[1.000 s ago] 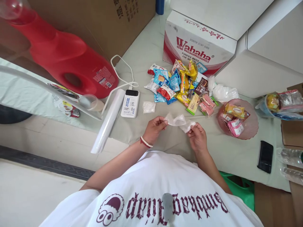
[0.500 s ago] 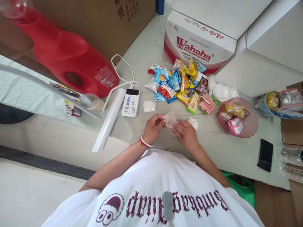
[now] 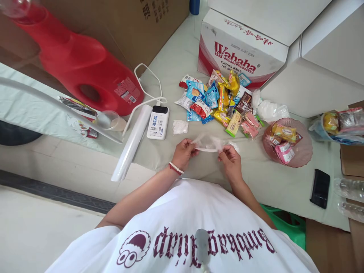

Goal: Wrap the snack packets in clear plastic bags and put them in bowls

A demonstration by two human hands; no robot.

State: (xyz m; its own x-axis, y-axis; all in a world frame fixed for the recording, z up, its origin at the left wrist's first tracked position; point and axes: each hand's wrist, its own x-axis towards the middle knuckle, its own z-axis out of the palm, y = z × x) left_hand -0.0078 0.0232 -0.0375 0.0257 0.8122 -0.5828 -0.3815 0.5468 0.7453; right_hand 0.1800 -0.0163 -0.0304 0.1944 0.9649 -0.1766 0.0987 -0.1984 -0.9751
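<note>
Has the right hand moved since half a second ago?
Yes. Judged against the pink bowl, the right hand has shifted rightward in the picture, closer to the bowl.

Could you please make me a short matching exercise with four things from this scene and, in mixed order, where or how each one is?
Things:
1. Black rectangular phone
2. Thin translucent plastic film
3. White rectangular power bank
4. Round pink see-through bowl

Places and states:
A. Held between the left hand and the right hand
B. Holding small wrapped packets
C. Lying near the clear plastic bottles
D. Joined to a white cable

Right pairs: 1-C, 2-A, 3-D, 4-B.
</note>
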